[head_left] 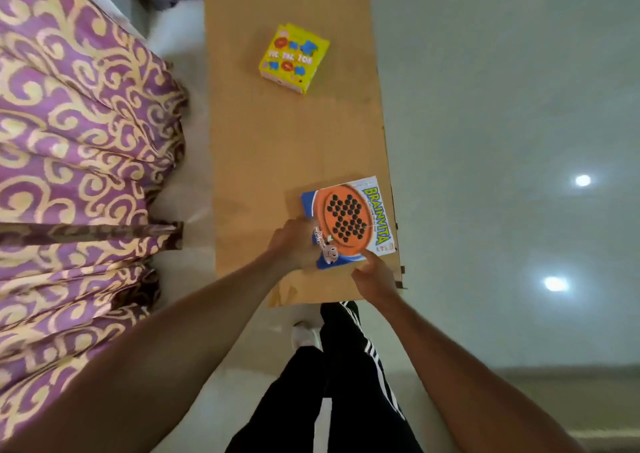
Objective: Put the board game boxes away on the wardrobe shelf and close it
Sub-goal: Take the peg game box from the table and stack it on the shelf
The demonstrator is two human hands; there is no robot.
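A long wooden table (277, 148) ran away from the person. The blue box (349, 220), printed with an orange disc of dark pegs, lay flat on the table's near end, close against the right edge. The left hand (292, 243) was at the box's left side, back upward, with its fingers curled against that edge in what looked like a grip; the fingertips themselves were hidden. The right hand (375, 278) was at the box's near right corner. Its forefinger (369, 257) was stretched out straight and touched the lid, and its other fingers were loosely bent and held nothing.

The yellow box (293, 58) sat toward the far end of the table, turned slightly askew and well apart from the blue one, with tabletop between them. A purple cloth (76, 134) with gold scrolls hung in folds along the left, near the table's side. To the right spread a pale glossy floor (502, 106) with two bright spots of reflected light. Below the table's near end were black trousers (346, 366) with white stripes and one white shoe (303, 335).
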